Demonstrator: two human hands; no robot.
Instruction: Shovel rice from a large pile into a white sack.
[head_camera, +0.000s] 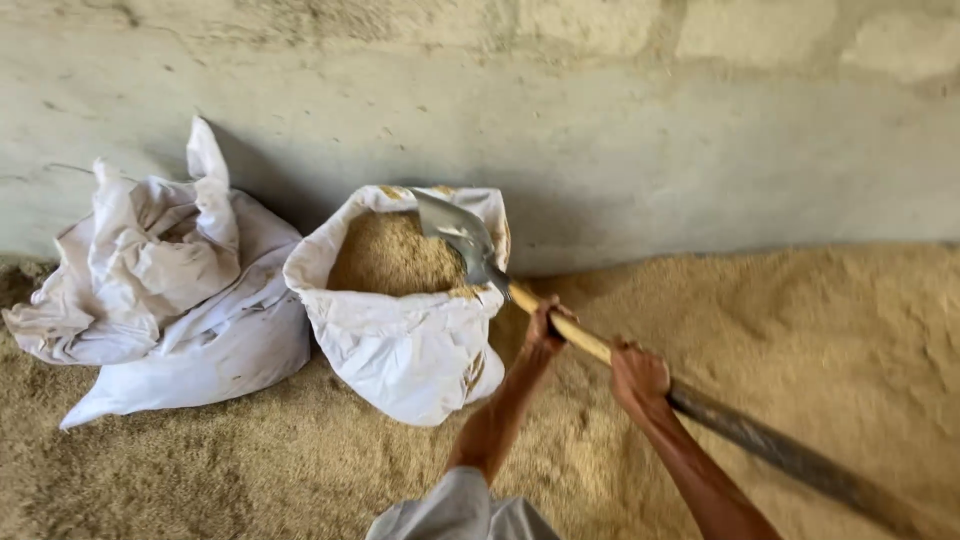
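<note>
Two hands, left hand (545, 325) and right hand (638, 377), clamped on shovel (560, 322), grain-covered floor (250, 470), concrete wall (650, 130)

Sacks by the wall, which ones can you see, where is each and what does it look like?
Open white sack: centre, upright by the grey wall, rim rolled down, filled with tan grain; the shovel blade held by both hands sits over its mouth.
Closed white sack: left of it, slumped against the wall, crumpled and bunched at top, lying on loose grain.
No labels, signs or screens visible.
</note>
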